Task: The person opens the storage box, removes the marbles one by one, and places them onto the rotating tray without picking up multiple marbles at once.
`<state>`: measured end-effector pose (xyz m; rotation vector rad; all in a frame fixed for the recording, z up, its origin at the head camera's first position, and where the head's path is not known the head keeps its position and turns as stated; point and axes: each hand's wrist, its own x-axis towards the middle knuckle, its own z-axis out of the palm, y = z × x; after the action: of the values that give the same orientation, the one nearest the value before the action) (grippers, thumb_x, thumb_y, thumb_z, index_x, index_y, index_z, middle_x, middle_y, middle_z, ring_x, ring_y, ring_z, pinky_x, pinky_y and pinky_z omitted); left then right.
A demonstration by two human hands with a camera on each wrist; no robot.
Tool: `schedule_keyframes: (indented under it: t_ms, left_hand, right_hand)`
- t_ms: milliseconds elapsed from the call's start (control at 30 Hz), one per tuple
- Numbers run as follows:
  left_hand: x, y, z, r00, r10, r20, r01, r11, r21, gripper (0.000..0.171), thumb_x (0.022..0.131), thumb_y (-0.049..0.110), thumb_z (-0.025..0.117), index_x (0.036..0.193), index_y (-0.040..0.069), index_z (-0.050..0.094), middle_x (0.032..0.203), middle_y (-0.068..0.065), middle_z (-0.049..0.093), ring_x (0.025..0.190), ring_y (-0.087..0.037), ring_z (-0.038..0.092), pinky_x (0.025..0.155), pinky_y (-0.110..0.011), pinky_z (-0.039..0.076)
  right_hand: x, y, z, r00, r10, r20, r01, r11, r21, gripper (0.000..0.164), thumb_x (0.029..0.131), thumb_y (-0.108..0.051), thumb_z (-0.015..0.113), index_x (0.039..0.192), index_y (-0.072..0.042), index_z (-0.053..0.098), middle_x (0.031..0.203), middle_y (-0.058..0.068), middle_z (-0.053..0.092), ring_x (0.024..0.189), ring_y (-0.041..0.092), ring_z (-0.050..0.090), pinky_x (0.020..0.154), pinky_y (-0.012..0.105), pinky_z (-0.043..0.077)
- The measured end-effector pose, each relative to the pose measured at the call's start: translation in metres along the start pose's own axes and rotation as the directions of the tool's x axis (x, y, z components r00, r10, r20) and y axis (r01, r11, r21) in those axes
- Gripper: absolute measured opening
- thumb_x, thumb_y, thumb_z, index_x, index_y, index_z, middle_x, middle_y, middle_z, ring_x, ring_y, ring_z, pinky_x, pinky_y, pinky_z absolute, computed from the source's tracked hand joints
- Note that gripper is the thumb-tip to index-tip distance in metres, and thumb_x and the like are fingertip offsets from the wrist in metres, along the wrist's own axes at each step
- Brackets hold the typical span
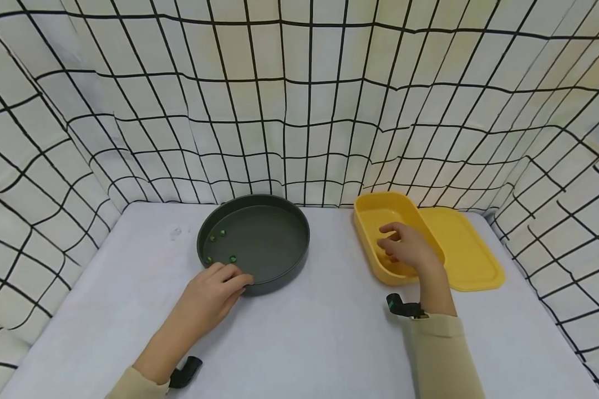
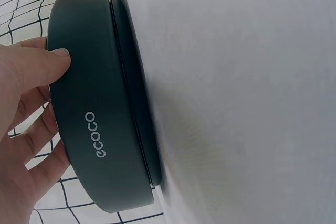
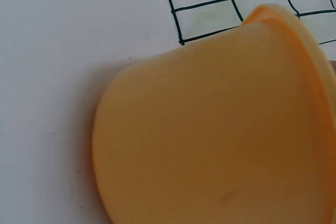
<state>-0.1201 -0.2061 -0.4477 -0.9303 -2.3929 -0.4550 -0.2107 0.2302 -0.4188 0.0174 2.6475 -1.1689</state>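
1. Okay, left hand point(image 1: 212, 293) grips the dark pan point(image 1: 267, 238) by its rim; pressing down could tip it, I judge, rolling the green bits point(image 1: 233, 259) inside.
2. Right hand point(image 1: 408, 247), fingers loosely spread at the yellow box point(image 1: 365, 244), could bump its wall.
3. Left-wrist view shows me ecoco lettering point(image 2: 95, 135); head view doesn't.

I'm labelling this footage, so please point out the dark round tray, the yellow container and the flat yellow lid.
Dark round tray point(image 1: 265, 238): head view, on its bare floor.
Yellow container point(image 3: 210, 129): right wrist view, on its outer wall.
Flat yellow lid point(image 1: 464, 249): head view, on its upper face.
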Motion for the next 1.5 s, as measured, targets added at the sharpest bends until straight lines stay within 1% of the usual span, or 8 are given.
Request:
schedule_keyframes:
  t_ms: [267, 500, 633, 867, 1067, 1200, 1300, 1500]
  left_hand:
    - [0.001, 0.0, 0.001, 1.0, -0.005, 0.011, 0.005, 1.0, -0.001, 0.035, 0.075, 0.002, 0.084, 0.1, 0.022, 0.073, 0.093, 0.009, 0.065, 0.084, -0.013, 0.057, 0.07, -0.03, 0.054]
    - [0.0, -0.001, 0.0, 1.0, -0.006, 0.013, 0.006, 1.0, 0.006, 0.036, 0.074, 0.002, 0.085, 0.1, 0.023, 0.073, 0.093, 0.009, 0.064, 0.083, -0.012, 0.057, 0.069, -0.03, 0.054]
    - [-0.001, 0.0, 0.0, 1.0, -0.005, 0.019, 0.004, 1.0, 0.007, 0.036, 0.074, 0.002, 0.084, 0.101, 0.023, 0.073, 0.093, 0.009, 0.064, 0.084, -0.012, 0.057, 0.07, -0.03, 0.054]
    - [-0.001, 0.0, -0.001, 1.0, -0.001, 0.009, 0.001, 1.0, 0.006, 0.036, 0.074, 0.001, 0.084, 0.101, 0.022, 0.073, 0.093, 0.009, 0.064, 0.083, -0.013, 0.057, 0.07, -0.03, 0.054]
    - [-0.001, 0.0, 0.0, 1.0, 0.001, 0.006, -0.001, 1.0, 0.003, 0.036, 0.074, 0.001, 0.084, 0.101, 0.022, 0.073, 0.092, 0.009, 0.063, 0.083, -0.013, 0.057, 0.069, -0.03, 0.054]
    - [-0.001, -0.001, 0.0, 1.0, 0.0, 0.002, 0.0, 1.0, 0.0, 0.036, 0.074, 0.001, 0.084, 0.101, 0.022, 0.073, 0.093, 0.01, 0.064, 0.083, -0.012, 0.057, 0.069, -0.03, 0.054]
    - [-0.001, -0.001, 0.0, 1.0, 0.001, 0.0, -0.001, 1.0, -0.002, 0.037, 0.074, 0.0, 0.084, 0.101, 0.022, 0.073, 0.093, 0.01, 0.064, 0.084, -0.012, 0.057, 0.07, -0.03, 0.054]
    - [-0.001, -0.001, 0.0, 1.0, 0.004, -0.003, -0.004, 1.0, 0.001, 0.037, 0.074, 0.0, 0.084, 0.101, 0.022, 0.073, 0.092, 0.01, 0.063, 0.084, -0.012, 0.057, 0.07, -0.03, 0.054]
  right_hand:
    - [0.004, 0.004, 0.009, 0.993, 0.031, 0.11, -0.026, 0.998, -0.049, 0.036, 0.1, -0.027, 0.058, 0.133, -0.012, 0.057, 0.106, 0.012, 0.065, 0.083, 0.022, 0.061, 0.074, 0.028, 0.054]
    - [0.007, 0.003, 0.013, 0.991, -0.016, 0.136, 0.037, 0.987, -0.159, 0.035, 0.097, -0.015, 0.053, 0.131, -0.008, 0.06, 0.112, 0.013, 0.062, 0.096, 0.026, 0.056, 0.083, 0.034, 0.049]
    - [0.007, 0.003, 0.016, 0.991, -0.014, 0.132, 0.043, 0.974, -0.222, 0.029, 0.096, -0.014, 0.052, 0.121, -0.008, 0.065, 0.106, 0.009, 0.062, 0.097, 0.027, 0.054, 0.082, 0.036, 0.044]
    - [0.005, 0.0, 0.016, 0.988, -0.008, 0.154, 0.052, 0.959, -0.279, 0.015, 0.094, -0.01, 0.048, 0.091, -0.013, 0.063, 0.079, 0.006, 0.052, 0.079, 0.023, 0.052, 0.066, 0.033, 0.038]
    - [-0.005, -0.008, 0.012, 0.984, 0.022, 0.176, 0.038, 0.944, -0.328, 0.016, 0.096, -0.014, 0.048, 0.094, -0.015, 0.064, 0.085, 0.004, 0.055, 0.084, 0.022, 0.053, 0.067, 0.033, 0.038]
    - [-0.011, -0.014, 0.008, 0.979, 0.063, 0.192, 0.013, 0.928, -0.372, 0.018, 0.096, -0.019, 0.051, 0.085, -0.014, 0.064, 0.079, 0.003, 0.054, 0.078, 0.021, 0.053, 0.064, 0.032, 0.038]
    - [-0.013, -0.015, 0.007, 0.976, 0.067, 0.209, 0.019, 0.923, -0.385, 0.022, 0.096, -0.018, 0.051, 0.077, -0.014, 0.062, 0.072, 0.002, 0.05, 0.073, 0.02, 0.051, 0.062, 0.031, 0.036]
    - [-0.011, -0.01, 0.007, 0.97, 0.021, 0.241, 0.059, 0.945, -0.322, 0.016, 0.091, -0.011, 0.051, 0.077, -0.015, 0.059, 0.071, 0.0, 0.047, 0.073, 0.02, 0.05, 0.063, 0.03, 0.036]
